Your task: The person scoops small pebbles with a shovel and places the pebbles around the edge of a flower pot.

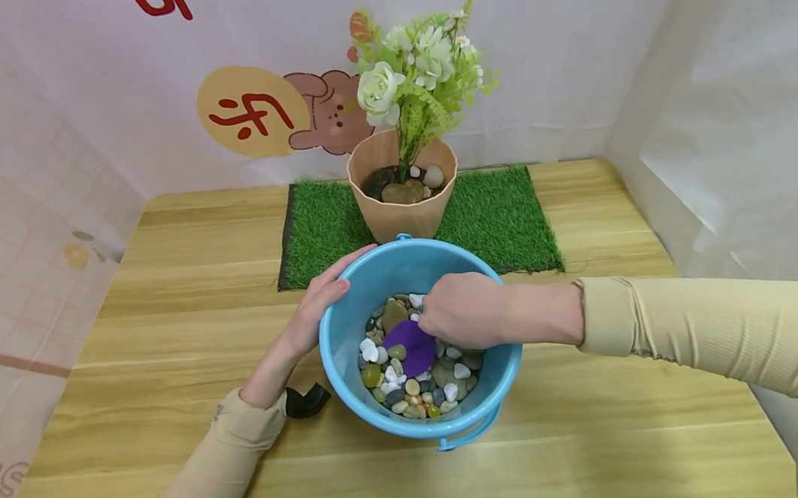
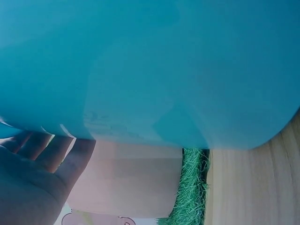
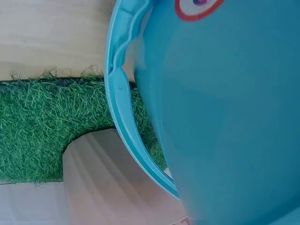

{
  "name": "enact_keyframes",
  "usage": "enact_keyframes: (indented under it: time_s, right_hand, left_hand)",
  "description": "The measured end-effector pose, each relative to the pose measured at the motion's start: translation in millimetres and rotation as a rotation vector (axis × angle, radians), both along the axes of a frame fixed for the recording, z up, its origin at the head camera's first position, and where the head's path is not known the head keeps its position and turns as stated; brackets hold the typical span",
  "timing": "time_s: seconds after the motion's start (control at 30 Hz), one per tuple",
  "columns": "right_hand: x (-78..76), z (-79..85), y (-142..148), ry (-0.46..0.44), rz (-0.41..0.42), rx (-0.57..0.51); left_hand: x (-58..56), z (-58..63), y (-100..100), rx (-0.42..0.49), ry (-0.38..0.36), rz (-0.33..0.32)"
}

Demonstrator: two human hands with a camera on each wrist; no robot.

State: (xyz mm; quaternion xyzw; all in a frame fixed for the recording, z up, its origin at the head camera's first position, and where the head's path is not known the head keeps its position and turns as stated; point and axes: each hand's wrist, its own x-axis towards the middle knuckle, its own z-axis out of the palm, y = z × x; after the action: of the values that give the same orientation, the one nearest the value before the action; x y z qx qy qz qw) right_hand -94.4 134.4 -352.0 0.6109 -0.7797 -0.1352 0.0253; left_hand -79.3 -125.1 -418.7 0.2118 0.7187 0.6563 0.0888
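A light-blue bucket [image 1: 330, 366] stands tilted slightly in the head view, with many mixed pebbles [image 1: 392, 388] in its bottom. My right hand [image 1: 463, 309] reaches down into it from the right, fingers curled at a purple round flat piece [image 1: 410, 347] lying over the pebbles; its grip on that piece is partly hidden under the knuckles. My left hand [image 1: 318, 301] rests against the bucket's outer left side, thumb at the rim, fingers extended. In the left wrist view those fingers [image 2: 77, 161] reach up to the blue wall, their tips hidden.
Behind the bucket, a peach flowerpot [image 1: 400, 219] with white flowers [image 1: 432, 55] and stones stands on a green turf mat [image 1: 502, 217]. The bucket's handle [image 1: 470, 433] hangs at the front right. Wood tabletop [image 1: 185, 328] surrounds these things; a printed cloth wall [image 1: 551, 69] rises behind.
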Motion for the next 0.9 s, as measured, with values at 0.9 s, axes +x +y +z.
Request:
enact_keyframes:
  time_s: [0.9]
  right_hand:
    - [11.3, -11.2, 2.3, 0.062, -0.06, 0.036]
  left_hand:
    - [-1.1, -1.1, -0.6, 0.009, -0.012, 0.003]
